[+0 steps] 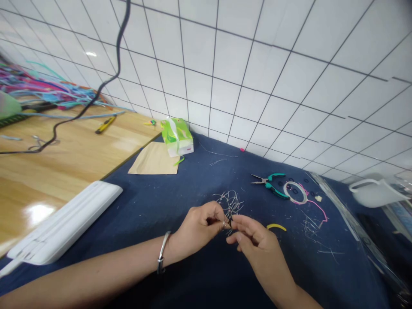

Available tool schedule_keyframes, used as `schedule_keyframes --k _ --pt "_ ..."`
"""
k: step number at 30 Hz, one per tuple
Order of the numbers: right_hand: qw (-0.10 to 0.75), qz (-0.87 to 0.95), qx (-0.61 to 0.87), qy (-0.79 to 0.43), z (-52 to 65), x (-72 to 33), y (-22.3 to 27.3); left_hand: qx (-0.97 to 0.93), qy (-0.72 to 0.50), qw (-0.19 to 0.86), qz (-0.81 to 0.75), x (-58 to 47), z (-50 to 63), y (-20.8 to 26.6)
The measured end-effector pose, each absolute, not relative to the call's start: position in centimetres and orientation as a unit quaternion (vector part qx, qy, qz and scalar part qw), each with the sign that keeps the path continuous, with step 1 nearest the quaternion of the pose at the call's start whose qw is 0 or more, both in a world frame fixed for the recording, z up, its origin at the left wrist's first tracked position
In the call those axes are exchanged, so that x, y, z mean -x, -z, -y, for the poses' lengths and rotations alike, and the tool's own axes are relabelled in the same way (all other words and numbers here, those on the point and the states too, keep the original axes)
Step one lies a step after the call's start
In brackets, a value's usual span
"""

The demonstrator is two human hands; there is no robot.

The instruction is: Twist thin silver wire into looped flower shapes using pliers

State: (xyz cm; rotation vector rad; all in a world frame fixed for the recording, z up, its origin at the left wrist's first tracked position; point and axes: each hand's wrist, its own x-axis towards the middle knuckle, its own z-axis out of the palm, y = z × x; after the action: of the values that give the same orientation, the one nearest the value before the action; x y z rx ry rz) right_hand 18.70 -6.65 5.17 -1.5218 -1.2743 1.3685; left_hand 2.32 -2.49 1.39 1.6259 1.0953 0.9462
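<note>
Thin silvery wires (231,201), bent into a loose bundle of loops, stick up between my two hands. My left hand (200,226) pinches the lower end of this bundle between thumb and forefinger. Close against it from the right, my right hand (255,242) has its curled fingertips at the same spot, where a small dark piece shows. The exact grip of the right fingertips is partly hidden. A yellow curved handle (277,226) lies just behind my right hand, its other end out of sight.
Teal-handled pliers (268,180) lie ahead on the dark blue cloth (154,201), beside a white ring spool (295,193) with pink cord. Wire scraps (310,227) are at right. A white power strip (67,223), brown paper (154,161) and green tissue pack (177,135) are leftward; a black cable (119,51) hangs overhead.
</note>
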Motion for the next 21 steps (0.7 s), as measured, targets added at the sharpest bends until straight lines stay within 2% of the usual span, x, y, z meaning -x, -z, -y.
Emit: schedule_keyframes --k 12,16,21 --pt "0.322 0.540 0.566 -0.533 7.8 -18.3 -5.4 -0.680 -0.351 0.443 -0.467 -2.2 2.1 -2.0" --pt "0.331 0.592 0.545 -0.493 8.4 -18.2 -4.9 -0.697 -0.337 0.423 -0.471 -2.2 2.2 -1.9" --pt "0.303 0.675 0.516 -0.431 9.3 -17.5 -4.4 -0.723 -0.339 0.400 -0.451 -2.1 2.4 -1.2"
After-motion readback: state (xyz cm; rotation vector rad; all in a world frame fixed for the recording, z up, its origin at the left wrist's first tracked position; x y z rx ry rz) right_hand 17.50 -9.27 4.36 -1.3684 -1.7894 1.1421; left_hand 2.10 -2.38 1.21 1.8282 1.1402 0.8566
